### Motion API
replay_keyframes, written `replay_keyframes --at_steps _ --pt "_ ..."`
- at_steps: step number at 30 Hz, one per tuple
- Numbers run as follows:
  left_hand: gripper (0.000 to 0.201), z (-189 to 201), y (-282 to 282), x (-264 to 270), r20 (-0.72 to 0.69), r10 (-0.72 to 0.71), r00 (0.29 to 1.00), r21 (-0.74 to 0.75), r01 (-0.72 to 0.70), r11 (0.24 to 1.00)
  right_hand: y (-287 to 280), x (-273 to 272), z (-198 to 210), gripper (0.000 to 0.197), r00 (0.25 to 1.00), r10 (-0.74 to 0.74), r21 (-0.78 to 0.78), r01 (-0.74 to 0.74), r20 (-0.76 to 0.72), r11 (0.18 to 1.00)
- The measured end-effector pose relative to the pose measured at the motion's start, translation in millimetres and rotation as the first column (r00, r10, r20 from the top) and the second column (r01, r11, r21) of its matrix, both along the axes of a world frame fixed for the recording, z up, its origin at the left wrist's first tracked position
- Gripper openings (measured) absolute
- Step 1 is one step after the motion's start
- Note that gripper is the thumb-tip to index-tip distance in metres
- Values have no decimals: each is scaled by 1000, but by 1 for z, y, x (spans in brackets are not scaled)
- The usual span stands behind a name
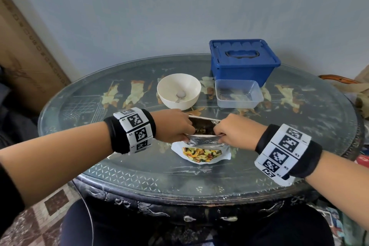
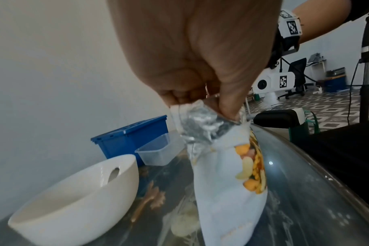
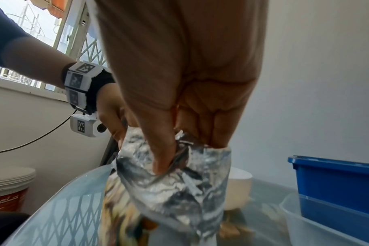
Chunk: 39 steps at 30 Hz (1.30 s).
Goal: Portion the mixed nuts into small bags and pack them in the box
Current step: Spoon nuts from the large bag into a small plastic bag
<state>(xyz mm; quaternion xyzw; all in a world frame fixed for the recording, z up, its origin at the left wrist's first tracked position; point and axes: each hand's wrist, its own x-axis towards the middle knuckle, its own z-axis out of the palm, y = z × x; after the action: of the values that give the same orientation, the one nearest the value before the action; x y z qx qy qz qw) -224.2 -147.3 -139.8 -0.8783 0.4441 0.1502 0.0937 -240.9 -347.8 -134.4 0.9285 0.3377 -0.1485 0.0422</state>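
Note:
A white pouch of mixed nuts (image 1: 201, 152) with a foil lining stands on the glass table (image 1: 119, 171) in front of me. My left hand (image 1: 179, 126) pinches the left side of its mouth and my right hand (image 1: 225, 131) pinches the right side, holding it apart. Nuts show inside the mouth in the head view. The left wrist view shows my left hand (image 2: 200, 99) gripping the pouch (image 2: 228, 191) at its foil top. My right hand (image 3: 179, 149) has its fingers curled into the foil mouth of the pouch (image 3: 173, 191). A blue lidded box (image 1: 242, 60) stands at the back right.
A white bowl (image 1: 178, 91) with a spoon (image 1: 180, 96) sits just beyond the pouch. An empty clear plastic tub (image 1: 238, 94) stands in front of the blue box. Cardboard leans at the far left. My knees are under the table's near edge.

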Motion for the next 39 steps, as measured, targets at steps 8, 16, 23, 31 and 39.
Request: replay_keyframes --at_steps 8,16,23,31,39 --pt "25 -23 18 -8 196 -109 975 -334 171 927 -11 -19 -24 6 999 -8 179 -1 51 984" --pt "28 -10 7 -17 168 -151 974 -263 192 945 3 -17 -9 28 995 76 37 -79 67 996" --pt "34 5 -10 -14 40 31 999 61 -33 998 5 1 -1 37 986 167 -17 -167 -5 986" --pt "31 -2 6 -10 7 109 994 113 -109 988 1 0 -1 32 995 72 -38 -75 -72 996" --pt "24 -10 7 -4 -55 125 991 -140 -132 981 -10 8 -16 28 999 -19 197 24 -28 980"
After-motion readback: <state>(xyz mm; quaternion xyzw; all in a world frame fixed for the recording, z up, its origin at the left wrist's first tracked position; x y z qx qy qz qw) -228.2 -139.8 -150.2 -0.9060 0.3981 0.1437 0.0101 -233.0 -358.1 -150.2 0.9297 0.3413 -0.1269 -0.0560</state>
